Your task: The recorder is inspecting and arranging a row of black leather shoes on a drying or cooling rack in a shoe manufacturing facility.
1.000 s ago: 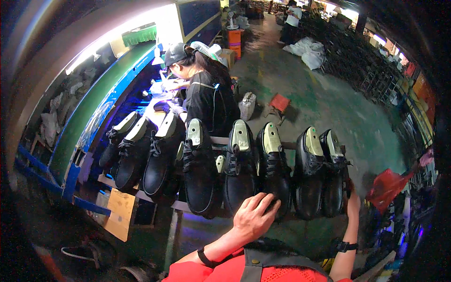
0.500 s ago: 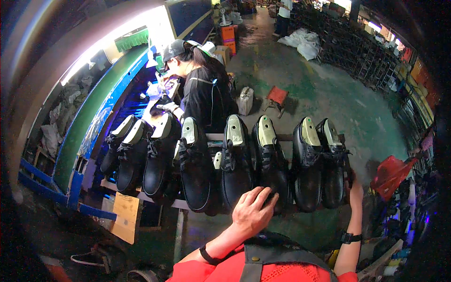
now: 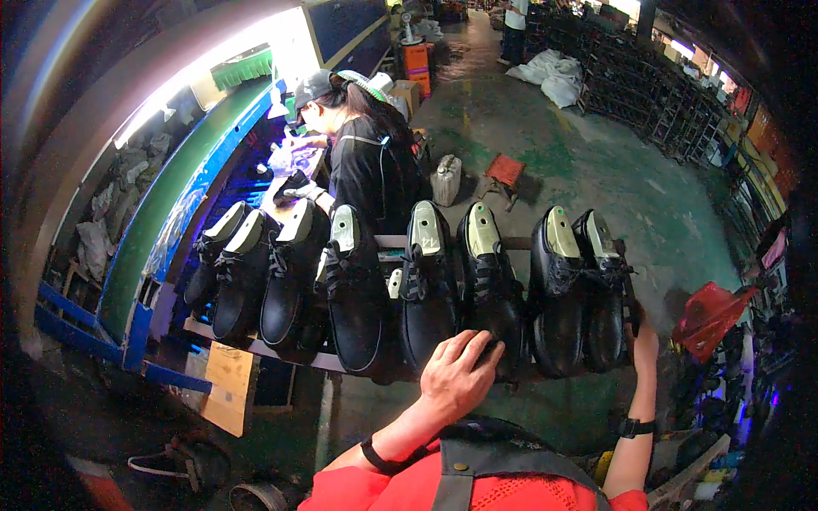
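A row of black lace-up shoes (image 3: pixel 356 311) with pale shoe lasts (image 3: pixel 424 234) inside stands on a rack with a light rail (image 3: pixel 327 362) along its near side. My left hand (image 3: pixel 460 375) is closed over the near edge of this rack, beside the toe of a black shoe (image 3: pixel 494 315). Its thumb and the spot it grips are partly hidden. At the rack's right end, next to the outermost shoe (image 3: pixel 605 324), my right hand (image 3: pixel 645 342) is wrapped around the dark end of the frame. Most of its fingers are out of sight.
Beyond the rack, a person in black (image 3: pixel 371 170) works at a lit blue-framed line (image 3: pixel 183 221). Ahead on the floor stand a pale canister (image 3: pixel 446 180) and a red-topped stool (image 3: pixel 504 170). Dark racks (image 3: pixel 656 98) line the right, with a red bag (image 3: pixel 709 319) nearer me.
Canister, stool and the person at the line sit slightly different in the picture, and the shoes' far ends appear a little higher. Both my hands keep their places on the rack.
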The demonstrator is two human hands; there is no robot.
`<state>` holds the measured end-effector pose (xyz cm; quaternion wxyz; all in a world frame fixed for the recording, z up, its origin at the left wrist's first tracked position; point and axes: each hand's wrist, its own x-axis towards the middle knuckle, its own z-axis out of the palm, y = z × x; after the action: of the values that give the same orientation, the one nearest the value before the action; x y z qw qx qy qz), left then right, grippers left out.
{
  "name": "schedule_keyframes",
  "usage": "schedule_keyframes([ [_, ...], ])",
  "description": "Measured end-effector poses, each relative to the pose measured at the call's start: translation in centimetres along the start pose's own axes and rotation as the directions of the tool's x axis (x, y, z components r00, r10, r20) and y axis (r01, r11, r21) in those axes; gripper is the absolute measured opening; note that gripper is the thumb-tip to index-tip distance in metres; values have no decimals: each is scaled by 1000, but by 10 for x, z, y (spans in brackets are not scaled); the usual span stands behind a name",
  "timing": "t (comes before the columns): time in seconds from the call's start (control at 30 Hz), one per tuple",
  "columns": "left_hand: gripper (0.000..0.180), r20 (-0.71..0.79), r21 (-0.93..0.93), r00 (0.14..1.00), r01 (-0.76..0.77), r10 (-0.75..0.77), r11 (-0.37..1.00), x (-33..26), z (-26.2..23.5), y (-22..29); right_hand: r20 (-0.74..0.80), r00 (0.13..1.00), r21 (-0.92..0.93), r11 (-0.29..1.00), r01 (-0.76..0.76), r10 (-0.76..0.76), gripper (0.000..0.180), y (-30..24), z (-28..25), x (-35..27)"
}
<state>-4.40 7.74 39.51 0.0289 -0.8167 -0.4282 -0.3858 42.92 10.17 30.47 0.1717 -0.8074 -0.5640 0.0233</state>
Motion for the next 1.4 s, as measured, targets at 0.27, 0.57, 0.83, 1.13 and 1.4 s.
schedule_keyframes([
  [0.27, 46, 11, -8, 1000, -1, 1, 1000, 0, -2, 0, 43, 999, 206, 979, -12, 3, 59, 5, -1, 4],
  [0.57, 46, 1, -10, 1000, -4, 4, 1000, -1, 0, 0, 96, 994, 110, 992, -62, 51, 59, 4, -1, 7],
  [0.83, 45, 1, 7, 1000, -7, 7, 1000, 0, -1, 1, 77, 996, 33, 998, -53, 50, 58, -18, -14, 0],
  [1.13, 45, -11, -4, 1000, -4, 4, 1000, -1, 1, 1, 20, 999, 60, 998, 29, -30, 56, 0, -4, 6],
  [1.4, 42, -21, 20, 1000, -5, 5, 1000, -1, 0, 1, 46, 999, -107, 994, -22, 27, 54, -3, -1, 5],
])
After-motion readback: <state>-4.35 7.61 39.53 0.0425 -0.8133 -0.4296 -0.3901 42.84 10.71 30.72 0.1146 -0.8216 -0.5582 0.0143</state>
